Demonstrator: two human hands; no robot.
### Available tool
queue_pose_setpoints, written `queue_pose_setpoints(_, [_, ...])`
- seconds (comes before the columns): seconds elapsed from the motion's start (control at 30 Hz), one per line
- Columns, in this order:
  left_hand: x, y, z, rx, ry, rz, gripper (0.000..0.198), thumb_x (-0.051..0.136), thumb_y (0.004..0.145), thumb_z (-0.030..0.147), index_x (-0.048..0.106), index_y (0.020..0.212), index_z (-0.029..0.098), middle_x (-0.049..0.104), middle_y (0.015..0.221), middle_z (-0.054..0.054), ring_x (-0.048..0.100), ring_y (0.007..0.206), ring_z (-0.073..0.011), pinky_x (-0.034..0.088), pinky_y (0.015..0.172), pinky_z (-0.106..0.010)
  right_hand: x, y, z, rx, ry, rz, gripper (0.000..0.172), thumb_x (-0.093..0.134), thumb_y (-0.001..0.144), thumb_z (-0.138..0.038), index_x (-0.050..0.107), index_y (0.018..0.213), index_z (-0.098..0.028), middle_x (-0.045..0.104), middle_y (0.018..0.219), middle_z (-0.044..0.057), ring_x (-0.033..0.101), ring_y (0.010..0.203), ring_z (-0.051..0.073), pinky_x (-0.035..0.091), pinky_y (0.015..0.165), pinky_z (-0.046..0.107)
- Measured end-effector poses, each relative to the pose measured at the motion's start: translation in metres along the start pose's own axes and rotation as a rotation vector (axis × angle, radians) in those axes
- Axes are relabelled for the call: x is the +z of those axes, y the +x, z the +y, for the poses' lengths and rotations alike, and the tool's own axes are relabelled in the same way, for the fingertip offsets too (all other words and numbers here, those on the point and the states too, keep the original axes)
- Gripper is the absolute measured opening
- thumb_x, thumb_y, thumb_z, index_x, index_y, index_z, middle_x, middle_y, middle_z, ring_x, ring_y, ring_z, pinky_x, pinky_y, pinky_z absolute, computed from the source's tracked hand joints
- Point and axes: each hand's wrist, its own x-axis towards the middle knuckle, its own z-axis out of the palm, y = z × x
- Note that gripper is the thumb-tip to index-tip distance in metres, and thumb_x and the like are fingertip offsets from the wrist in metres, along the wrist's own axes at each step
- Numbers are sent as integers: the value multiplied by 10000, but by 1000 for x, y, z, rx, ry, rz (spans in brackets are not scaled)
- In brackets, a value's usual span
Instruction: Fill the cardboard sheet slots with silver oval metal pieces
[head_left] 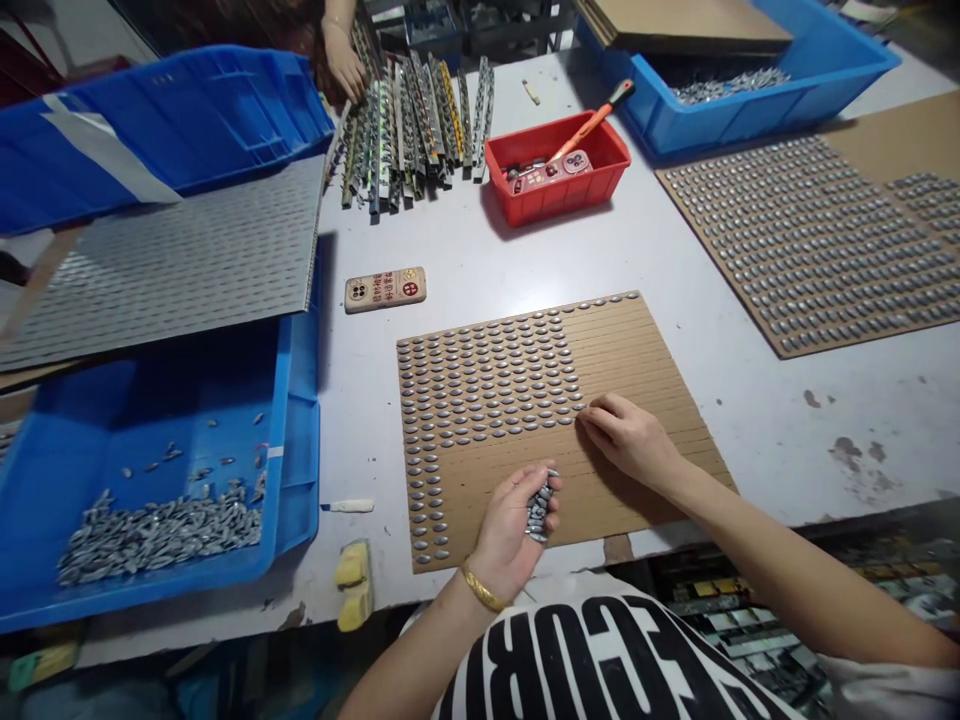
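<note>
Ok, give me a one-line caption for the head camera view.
Left hand cradles grey metal studs; right hand touches the stud rows on a grooved cardboard sheet.

The left grip cups a heap of oval metal pieces over the near part of a grooved cardboard sheet. The right grip rests on that sheet, touching the end of the rows of pieces that cover its far left part. On the tabletop, a crate holding loose pieces lies left of the left grip, a small tray stands ahead of the right grip, and a second cardboard sheet lies ahead and right, with a co-worker's hand far ahead beside bundled strips
</note>
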Motion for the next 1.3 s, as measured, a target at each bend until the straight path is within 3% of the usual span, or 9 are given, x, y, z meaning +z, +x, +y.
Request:
queue_pose_setpoints(0.4, [-13,-13,6,73,-23,-25,262,714,744,252,651,957,114,595,821,-52,512,591,-56,320,416,-130,-1,-3,-6,32,109,26,202,441,934,-195,639,978,-194,629,934,86,596,835,183,486,726,298])
queue_pose_setpoints(0.5, [-17,-18,8,107,-40,-15,244,737,721,244,644,912,124,603,814,-44,522,592,-59,330,424,-136,-10,-3,-33,60,298,37,201,487,922,-244,619,1067,-199,625,995,94,599,887,194,494,767,322])
queue_pose_setpoints(0.67, [-27,-26,10,198,-54,-43,239,738,728,260,633,901,133,589,768,-23,513,581,-59,326,428,-145,-18,1,-95,169,786,-239,162,547,900,-307,651,971,-204,660,843,38,600,716,138,474,596,238])
queue_pose_setpoints(0.8, [-37,-32,11,257,-43,-27,238,738,730,253,629,902,129,558,726,-6,496,583,-61,309,418,-146,-9,6,-119,271,914,-270,151,545,891,-294,647,868,-185,672,781,24,610,699,133,476,600,227])
queue_pose_setpoints(0.9, [-47,-38,19,229,-68,-16,254,700,764,300,632,930,121,565,768,-20,486,569,-55,285,397,-141,2,10,-121,217,842,-201,115,543,881,-256,635,854,-192,671,789,29,614,721,144,482,612,239])
queue_pose_setpoints(1.03, [-66,-51,39,188,-206,46,268,592,830,359,624,952,122,577,779,-34,475,530,-59,269,368,-149,27,20,-122,-1,581,-15,149,495,875,-147,621,934,-203,663,881,65,614,807,168,505,694,287])
queue_pose_setpoints(1.13, [-81,-61,48,237,-248,68,255,584,827,318,616,1001,133,588,798,-40,515,574,-77,316,397,-152,53,28,-128,-163,453,1,266,436,853,-62,615,999,-192,655,953,85,609,841,165,515,718,289])
queue_pose_setpoints(1.3, [-93,-69,42,222,-191,69,274,603,809,298,605,1033,140,574,777,-34,500,557,-70,273,387,-145,81,39,-138,-258,307,-21,292,443,850,-44,625,1029,-185,650,947,75,589,824,154,502,698,260])
